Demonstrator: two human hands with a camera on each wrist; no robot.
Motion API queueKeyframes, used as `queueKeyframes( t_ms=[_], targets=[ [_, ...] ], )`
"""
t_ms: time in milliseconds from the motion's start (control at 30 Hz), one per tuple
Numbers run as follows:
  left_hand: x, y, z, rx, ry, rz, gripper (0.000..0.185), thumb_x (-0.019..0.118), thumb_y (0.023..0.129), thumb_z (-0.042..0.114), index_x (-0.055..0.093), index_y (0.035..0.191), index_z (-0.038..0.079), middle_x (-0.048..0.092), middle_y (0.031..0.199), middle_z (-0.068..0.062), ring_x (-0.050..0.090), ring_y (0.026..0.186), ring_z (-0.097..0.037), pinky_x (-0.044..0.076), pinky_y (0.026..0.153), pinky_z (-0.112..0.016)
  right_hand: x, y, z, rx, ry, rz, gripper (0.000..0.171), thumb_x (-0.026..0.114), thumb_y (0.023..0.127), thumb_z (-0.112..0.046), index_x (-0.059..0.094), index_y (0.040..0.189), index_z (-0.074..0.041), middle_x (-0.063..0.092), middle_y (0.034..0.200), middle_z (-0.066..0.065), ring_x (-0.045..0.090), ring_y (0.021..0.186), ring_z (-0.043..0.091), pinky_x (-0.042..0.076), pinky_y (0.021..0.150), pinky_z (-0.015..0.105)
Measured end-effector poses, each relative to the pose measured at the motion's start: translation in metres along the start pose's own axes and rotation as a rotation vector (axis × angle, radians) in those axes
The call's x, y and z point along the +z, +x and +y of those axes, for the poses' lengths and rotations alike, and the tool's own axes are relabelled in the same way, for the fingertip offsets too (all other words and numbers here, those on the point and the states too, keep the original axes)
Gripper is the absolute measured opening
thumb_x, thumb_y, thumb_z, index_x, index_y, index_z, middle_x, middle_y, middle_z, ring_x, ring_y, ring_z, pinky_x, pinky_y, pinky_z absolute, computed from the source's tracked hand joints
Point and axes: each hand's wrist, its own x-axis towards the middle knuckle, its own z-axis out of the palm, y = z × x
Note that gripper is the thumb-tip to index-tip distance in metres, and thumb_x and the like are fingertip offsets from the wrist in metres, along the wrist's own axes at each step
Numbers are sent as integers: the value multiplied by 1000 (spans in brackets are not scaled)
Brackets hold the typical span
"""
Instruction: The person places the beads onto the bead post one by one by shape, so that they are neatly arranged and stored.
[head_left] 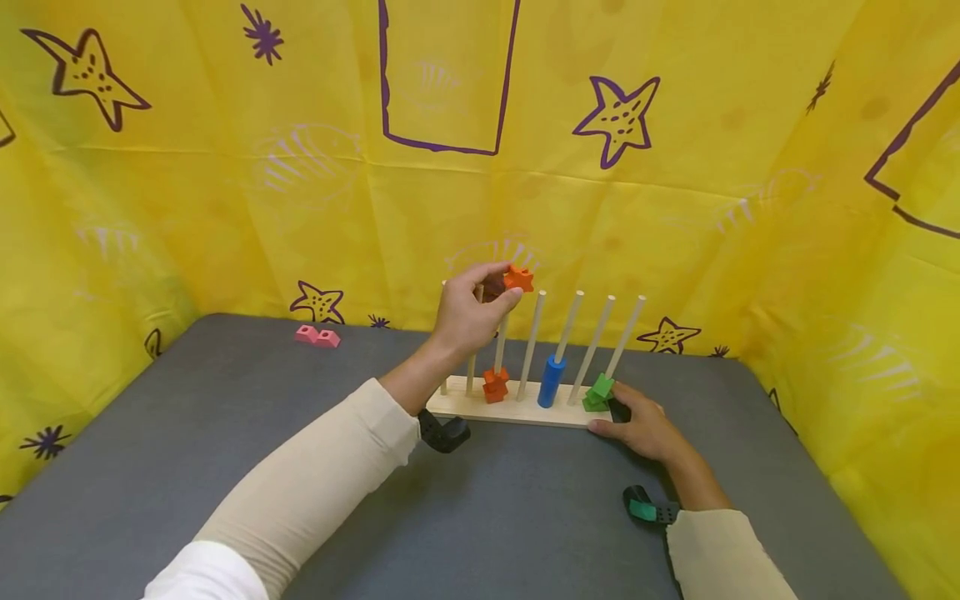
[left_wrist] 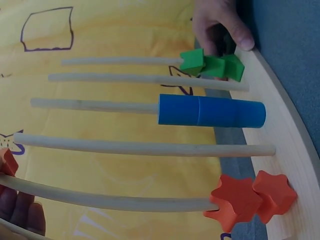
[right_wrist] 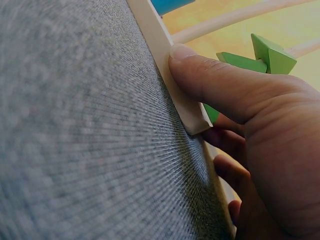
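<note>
A grey fabric-covered desk (head_left: 225,433) fills the scene, walled on three sides by a yellow sheet (head_left: 225,192) printed with purple starfish and box outlines — no readable writing or brand shows anywhere. A wooden peg rack (head_left: 517,410) stands near the middle. The left hand (head_left: 468,312) pinches an orange star piece (head_left: 519,278) at the top of a peg, at about 12 o'clock from two orange stars (head_left: 494,385) stacked at that peg's foot. The right hand (head_left: 641,427) grips the rack's end, thumb pressed on its edge, just beside the green pieces (head_left: 598,392). A blue cylinder (head_left: 551,381) sits on a middle peg. Two pink pieces (head_left: 317,336) lie well apart at 10 o'clock.
</note>
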Motion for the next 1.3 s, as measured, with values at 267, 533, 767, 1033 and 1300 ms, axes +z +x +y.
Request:
queueKeyframes(
  t_ms=[267, 533, 767, 1033, 1300],
  targets=[
    [-2, -8, -2, -76, -40, 34, 22, 71, 87, 3, 63, 107, -3, 59, 93, -10, 58, 86, -26, 50, 78, -33, 0, 0, 1, 11, -3, -6, 82, 76, 82, -41, 41, 145, 0, 39, 146, 23, 31, 134, 44, 22, 105, 63],
    [1, -15, -7, -105, -77, 57, 26, 73, 85, 3, 59, 107, 0, 60, 93, -10, 59, 85, -27, 52, 75, -33, 1, 1, 3, 12, -3, -4, 83, 76, 82, -42, 40, 145, -1, 38, 146, 22, 31, 134, 44, 22, 105, 62],
    [3, -18, -11, -179, -163, 90, 29, 73, 84, 1, 56, 108, -1, 60, 97, -13, 59, 92, -27, 53, 77, -31, 1, 0, 2, 18, -3, -7, 84, 76, 82, -44, 40, 146, -2, 38, 146, 23, 30, 134, 45, 21, 105, 63],
    [5, -30, -23, -285, -222, 114, 23, 75, 82, -1, 59, 99, 0, 61, 92, -10, 59, 90, -24, 54, 79, -33, 1, 0, 2, 12, 3, -1, 81, 76, 82, -42, 42, 145, -4, 39, 146, 22, 31, 134, 44, 22, 105, 63],
    [8, -48, -43, -327, -173, 129, 24, 76, 80, 0, 59, 97, 0, 63, 89, -11, 59, 88, -26, 53, 76, -35, 2, -1, 0, 16, -4, -2, 80, 75, 83, -42, 42, 145, -4, 39, 146, 22, 31, 134, 45, 22, 104, 64]
  ],
)
